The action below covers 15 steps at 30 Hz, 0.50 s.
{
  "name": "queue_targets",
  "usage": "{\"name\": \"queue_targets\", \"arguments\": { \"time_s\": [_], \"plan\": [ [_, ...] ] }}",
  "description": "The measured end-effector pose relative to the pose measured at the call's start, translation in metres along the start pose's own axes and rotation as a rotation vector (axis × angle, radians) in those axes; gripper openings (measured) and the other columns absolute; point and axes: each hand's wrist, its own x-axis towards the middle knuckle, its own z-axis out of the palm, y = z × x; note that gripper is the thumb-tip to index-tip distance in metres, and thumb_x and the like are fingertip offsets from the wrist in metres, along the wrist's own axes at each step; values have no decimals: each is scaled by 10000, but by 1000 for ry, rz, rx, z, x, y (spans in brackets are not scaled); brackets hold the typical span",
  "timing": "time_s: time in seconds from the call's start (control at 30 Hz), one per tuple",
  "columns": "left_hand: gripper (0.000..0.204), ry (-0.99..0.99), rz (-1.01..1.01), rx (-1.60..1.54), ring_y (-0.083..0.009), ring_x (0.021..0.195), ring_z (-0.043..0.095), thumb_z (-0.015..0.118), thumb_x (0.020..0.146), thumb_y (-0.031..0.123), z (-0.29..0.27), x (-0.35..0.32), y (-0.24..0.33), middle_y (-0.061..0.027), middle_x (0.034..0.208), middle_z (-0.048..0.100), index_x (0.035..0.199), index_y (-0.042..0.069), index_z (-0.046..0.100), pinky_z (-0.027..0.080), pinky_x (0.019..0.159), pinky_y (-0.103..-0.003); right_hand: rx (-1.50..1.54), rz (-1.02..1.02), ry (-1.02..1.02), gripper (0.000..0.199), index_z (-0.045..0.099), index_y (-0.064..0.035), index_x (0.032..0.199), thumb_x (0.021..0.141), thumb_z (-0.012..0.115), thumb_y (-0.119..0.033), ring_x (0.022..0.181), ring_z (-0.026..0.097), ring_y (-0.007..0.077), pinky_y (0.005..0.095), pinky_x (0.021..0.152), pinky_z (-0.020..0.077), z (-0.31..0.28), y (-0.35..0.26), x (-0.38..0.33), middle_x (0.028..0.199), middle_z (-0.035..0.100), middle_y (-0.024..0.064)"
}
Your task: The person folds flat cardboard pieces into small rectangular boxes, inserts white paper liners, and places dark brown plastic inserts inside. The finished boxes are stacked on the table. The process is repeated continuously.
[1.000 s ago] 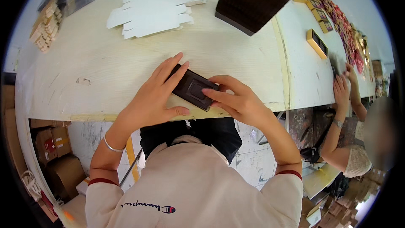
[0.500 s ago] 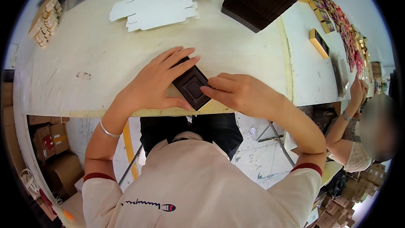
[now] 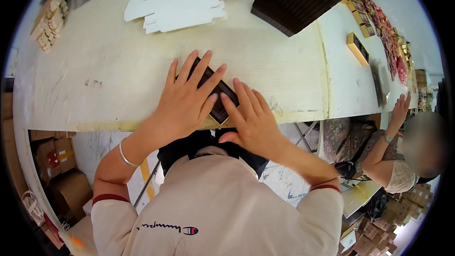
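Observation:
A small dark brown rectangular tray (image 3: 218,112) with a ribbed surface lies slanted near the table's front edge, with a thin pale rim along its near end. Across its upper left part rests my left hand (image 3: 185,92), fingers spread and stretched out. My right hand (image 3: 256,121) touches the tray's right side and middle with straight fingers, its thumb held apart below. Both palms face down, and neither hand grips anything. Much of the tray is hidden under the fingers.
Flat white card blanks (image 3: 182,4) lie stacked at the far middle. A tall stack of dark brown trays (image 3: 296,2) stands far right. Beyond it are a yellow-edged box (image 3: 358,48) and heaped small wrapped pieces (image 3: 386,33). A co-worker's hand (image 3: 402,109) is at the right.
My right hand has gone from bent fingers at the tray's right edge to lying flat on it. My left fingers have spread further over the tray. The co-worker's hand has opened.

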Motion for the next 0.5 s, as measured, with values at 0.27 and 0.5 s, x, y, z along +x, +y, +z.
{"name": "queue_targets", "arguments": {
  "time_s": [0.27, 0.5],
  "plan": [
    [542, 162, -51, -466, -364, 1351, 319, 618, 863, 216, 4, -1, -12, -144, 1442, 386, 1363, 71, 466, 242, 1112, -498, 128, 136, 283, 534, 588, -36, 1205, 722, 722, -219, 1092, 513, 376, 514, 986, 385, 7, -3, -11, 1241, 498, 232],
    [482, 355, -147, -141, -346, 1323, 374, 729, 801, 230, -21, 18, -58, -128, 1337, 511, 1224, 54, 580, 295, 1098, -461, -63, 532, 406, 480, 596, -49, 1244, 787, 694, -156, 1243, 448, 369, 440, 1040, 367, -103, 137, -99, 1319, 511, 194]
  ]
}}
